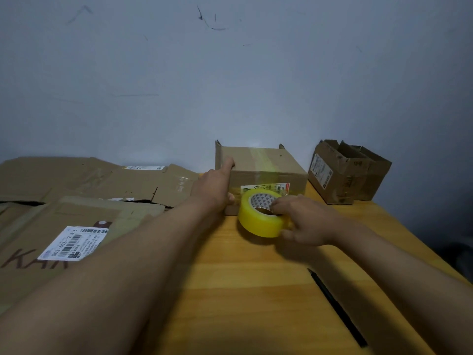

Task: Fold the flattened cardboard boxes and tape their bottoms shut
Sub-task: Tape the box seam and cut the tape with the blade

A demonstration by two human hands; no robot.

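Head cam – left hand point(213, 184) flat on box point(263, 170); right hand point(303, 221) fingers grip tape roll point(261, 216).

Looks like a spare room at home, maybe: scuffed bare wall point(179, 73), wooden table point(243, 290) piled with used shipping boxes point(76, 206) (labels still on).

Folded brown cardboard box point(266, 172) sits mid-table point(256, 290) against the wall; yellow tape roll point(261, 217) just before it, flattened cardboard sheets point(84, 190) left, open-topped brown carton point(345, 172) right, black pen point(337, 307) nearer.
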